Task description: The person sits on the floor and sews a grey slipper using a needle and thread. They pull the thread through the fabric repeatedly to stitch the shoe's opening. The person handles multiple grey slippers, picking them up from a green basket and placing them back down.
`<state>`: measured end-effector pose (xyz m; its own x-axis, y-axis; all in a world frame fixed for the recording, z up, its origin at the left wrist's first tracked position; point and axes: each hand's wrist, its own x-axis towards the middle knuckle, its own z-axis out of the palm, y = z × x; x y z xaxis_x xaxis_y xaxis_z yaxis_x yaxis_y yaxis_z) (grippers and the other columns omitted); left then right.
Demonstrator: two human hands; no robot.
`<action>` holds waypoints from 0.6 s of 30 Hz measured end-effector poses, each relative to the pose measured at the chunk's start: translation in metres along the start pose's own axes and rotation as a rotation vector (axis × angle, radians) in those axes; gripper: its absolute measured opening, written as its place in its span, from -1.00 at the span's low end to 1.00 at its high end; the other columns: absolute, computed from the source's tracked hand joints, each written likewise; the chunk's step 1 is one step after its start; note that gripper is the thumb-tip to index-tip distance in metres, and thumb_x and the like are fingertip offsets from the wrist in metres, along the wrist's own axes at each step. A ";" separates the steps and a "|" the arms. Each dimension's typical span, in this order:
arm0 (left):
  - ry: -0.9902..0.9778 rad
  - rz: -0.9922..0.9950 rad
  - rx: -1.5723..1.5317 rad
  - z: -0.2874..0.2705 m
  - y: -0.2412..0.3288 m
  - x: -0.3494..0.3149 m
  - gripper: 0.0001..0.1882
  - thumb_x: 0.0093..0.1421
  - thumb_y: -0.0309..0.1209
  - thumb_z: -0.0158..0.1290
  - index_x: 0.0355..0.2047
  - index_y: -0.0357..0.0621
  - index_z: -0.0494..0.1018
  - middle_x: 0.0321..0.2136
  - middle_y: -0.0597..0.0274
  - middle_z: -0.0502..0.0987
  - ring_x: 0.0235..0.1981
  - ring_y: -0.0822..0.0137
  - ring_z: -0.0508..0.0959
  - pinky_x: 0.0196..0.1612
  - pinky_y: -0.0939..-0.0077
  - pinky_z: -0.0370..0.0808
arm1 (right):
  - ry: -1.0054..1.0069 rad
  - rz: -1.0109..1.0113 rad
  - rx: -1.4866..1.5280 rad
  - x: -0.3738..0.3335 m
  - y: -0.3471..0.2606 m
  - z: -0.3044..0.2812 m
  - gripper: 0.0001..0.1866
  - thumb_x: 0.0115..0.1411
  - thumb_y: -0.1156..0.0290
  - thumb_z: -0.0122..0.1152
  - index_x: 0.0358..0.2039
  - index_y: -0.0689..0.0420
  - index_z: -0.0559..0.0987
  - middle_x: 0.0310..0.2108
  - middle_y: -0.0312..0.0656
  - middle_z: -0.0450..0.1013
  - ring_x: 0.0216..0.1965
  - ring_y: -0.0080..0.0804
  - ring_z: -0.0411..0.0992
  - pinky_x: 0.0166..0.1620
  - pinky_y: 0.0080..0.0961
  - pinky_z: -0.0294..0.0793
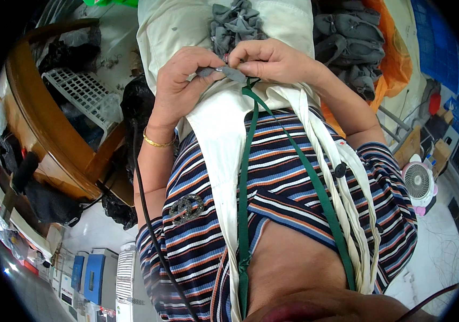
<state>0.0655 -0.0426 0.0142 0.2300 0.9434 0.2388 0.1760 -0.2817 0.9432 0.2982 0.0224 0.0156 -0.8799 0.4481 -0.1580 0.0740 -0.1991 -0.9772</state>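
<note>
My left hand (184,80) is closed, with thumb and fingers pinching a small grey fabric piece (232,74) that has a small pale, shiny spot at its middle. My right hand (277,61) is closed too, its thumb and forefinger pressed together just above the right end of that fabric. What the right fingertips hold is too small to make out. A heap of similar grey fabric pieces (237,21) lies on my lap beyond the hands. From my neck a green strap (245,161) hangs down, its knotted end just below the fabric.
A white apron (216,139) covers my front. To the right, an orange bag (395,59) holds several grey fabric bundles (353,37). A curved wooden chair (47,112) with a white plastic basket (82,96) stands left. A small fan (418,181) is at far right. One black cable (142,198) passes my left arm.
</note>
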 end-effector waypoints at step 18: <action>-0.028 -0.092 -0.027 0.003 0.005 -0.001 -0.82 0.04 -0.58 0.26 -0.30 -0.23 0.57 -0.33 0.22 0.58 -0.27 0.31 0.54 -0.17 0.51 0.45 | 0.036 0.107 0.194 -0.003 0.000 0.004 -0.83 0.33 0.40 0.11 -0.13 0.18 0.52 -0.42 -0.47 0.40 -0.40 -0.79 0.30 -0.33 -0.79 0.31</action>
<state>0.0693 -0.0454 0.0175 0.2408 0.9597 0.1447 0.1715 -0.1888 0.9669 0.2988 0.0176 0.0164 -0.8543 0.4453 -0.2680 0.0715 -0.4101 -0.9092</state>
